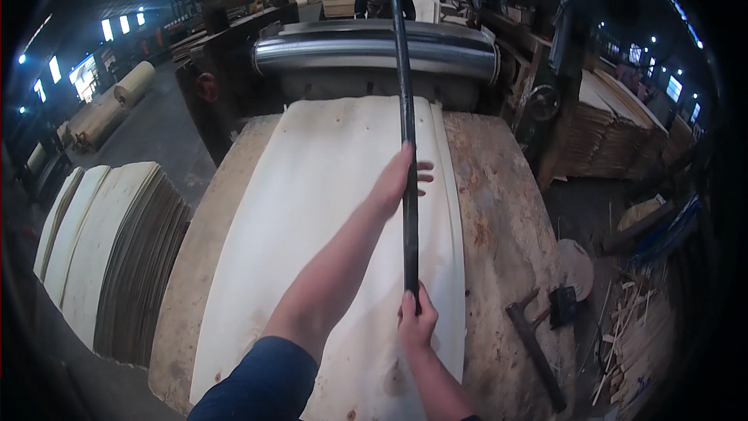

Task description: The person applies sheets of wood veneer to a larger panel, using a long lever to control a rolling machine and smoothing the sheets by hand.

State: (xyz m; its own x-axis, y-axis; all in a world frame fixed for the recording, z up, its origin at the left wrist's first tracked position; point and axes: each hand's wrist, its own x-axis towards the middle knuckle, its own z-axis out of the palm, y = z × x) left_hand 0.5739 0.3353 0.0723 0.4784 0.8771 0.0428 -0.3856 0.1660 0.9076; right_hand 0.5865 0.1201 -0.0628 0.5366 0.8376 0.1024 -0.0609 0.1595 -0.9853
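A long dark rod [400,70] slants up and away in front of me, over the pale wood veneer sheets [312,210] on the table. My right hand [419,320] is wrapped round its near end. Farther up, my left hand [399,181] supports the rod in a loose hold, the thumb along it and several fingers spread out past its right side. The rod's far end runs out of the top of the view, past a shiny metal roller [327,51] across the machine. Both hands are above the sheets.
A worn table [506,226] carries the sheets; a hammer-like tool [538,355] lies at its right edge beside a black block [562,306]. Veneer stacks stand left [109,257] and right [608,129]. Wood scraps [635,335] litter the lower right. Beyond the roller stands a person [374,1].
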